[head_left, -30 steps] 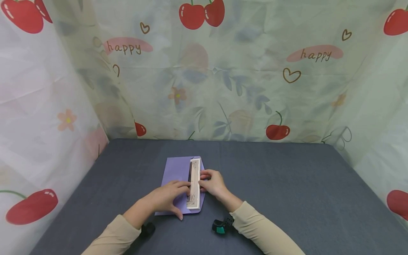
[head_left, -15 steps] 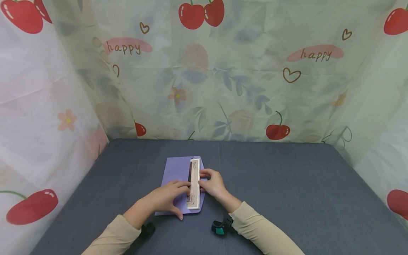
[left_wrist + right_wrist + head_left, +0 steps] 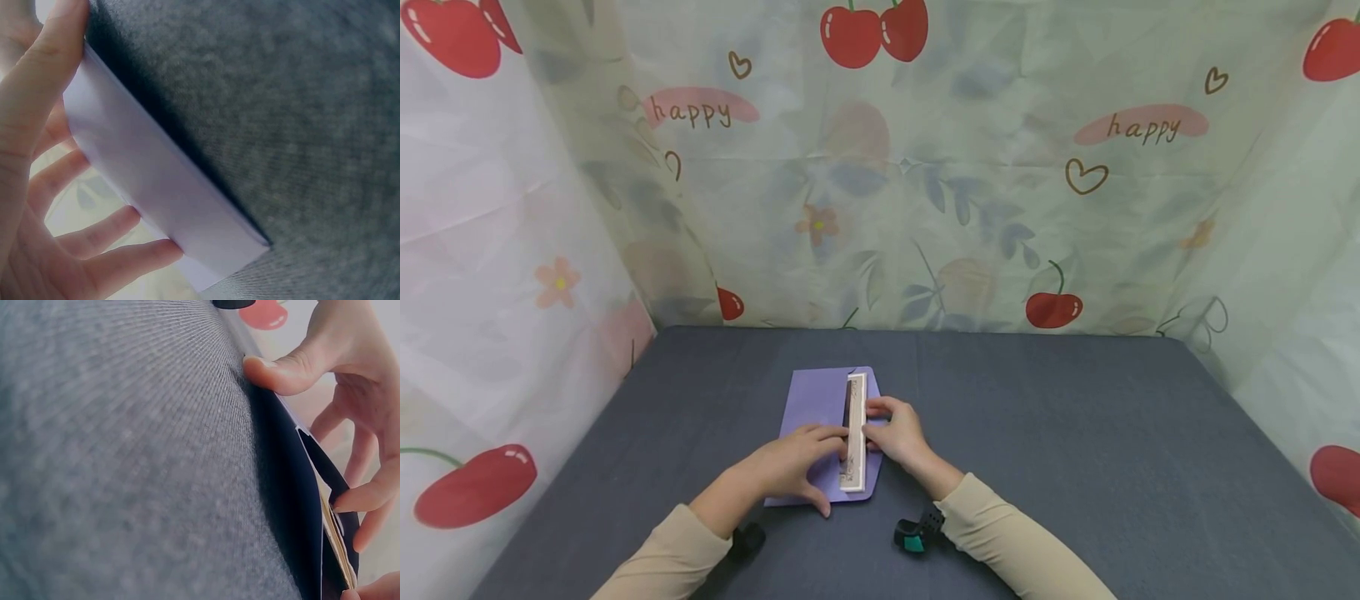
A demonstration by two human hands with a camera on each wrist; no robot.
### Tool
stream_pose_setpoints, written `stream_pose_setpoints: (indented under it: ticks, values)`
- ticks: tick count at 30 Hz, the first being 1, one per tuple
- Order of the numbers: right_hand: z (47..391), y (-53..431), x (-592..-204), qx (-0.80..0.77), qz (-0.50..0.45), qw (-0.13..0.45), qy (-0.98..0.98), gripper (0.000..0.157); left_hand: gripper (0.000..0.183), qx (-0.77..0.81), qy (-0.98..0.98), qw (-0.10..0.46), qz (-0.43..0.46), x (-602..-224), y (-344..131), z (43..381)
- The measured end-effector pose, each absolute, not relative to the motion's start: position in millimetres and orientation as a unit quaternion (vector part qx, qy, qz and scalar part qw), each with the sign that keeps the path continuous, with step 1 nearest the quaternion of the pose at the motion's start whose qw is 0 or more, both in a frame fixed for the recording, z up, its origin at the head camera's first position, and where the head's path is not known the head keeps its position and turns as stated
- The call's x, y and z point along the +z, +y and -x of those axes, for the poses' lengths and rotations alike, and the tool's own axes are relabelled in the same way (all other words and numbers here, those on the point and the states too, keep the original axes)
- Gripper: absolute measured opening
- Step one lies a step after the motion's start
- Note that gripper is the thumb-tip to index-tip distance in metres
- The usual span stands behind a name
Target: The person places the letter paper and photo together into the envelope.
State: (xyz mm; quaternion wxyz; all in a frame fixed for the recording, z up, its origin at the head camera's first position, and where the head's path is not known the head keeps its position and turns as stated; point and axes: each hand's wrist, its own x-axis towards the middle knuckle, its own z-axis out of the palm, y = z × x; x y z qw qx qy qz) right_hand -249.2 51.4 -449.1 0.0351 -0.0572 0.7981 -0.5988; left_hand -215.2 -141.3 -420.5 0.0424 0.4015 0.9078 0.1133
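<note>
A purple envelope (image 3: 818, 396) lies on the dark cloth with its pointed flap folded out to the right. Out of its mouth shows a cream card (image 3: 853, 471) with brown scrollwork, the rest hidden inside. My left hand (image 3: 793, 462) is spread over the envelope, thumb along the near edge, fingertips at the lip of the mouth. In the right wrist view the upper layer stands lifted, with a left finger hooked at it. My right hand (image 3: 900, 433) pinches the card's right edge over the flap. Pale layers of the card (image 3: 334, 534) show within the mouth.
A dark grey cloth (image 3: 1075, 450) covers the table. Printed curtains (image 3: 880, 250) with cherries stand behind and at both sides. Black straps with small devices (image 3: 917, 535) sit at both wrists.
The card has slid a little to the left, so a narrower strip of it shows. My right hand has moved left with it. The left hand and envelope stay put.
</note>
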Motion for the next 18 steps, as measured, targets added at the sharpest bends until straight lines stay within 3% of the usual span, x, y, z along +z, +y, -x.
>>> stream_pose_setpoints:
  ticks: [18]
  values:
    - [250.1,46.0,-449.7,-0.606,0.064,0.036,0.792,0.037,0.061,0.113,0.909,0.045,-0.4,-418.2,-140.8,213.8]
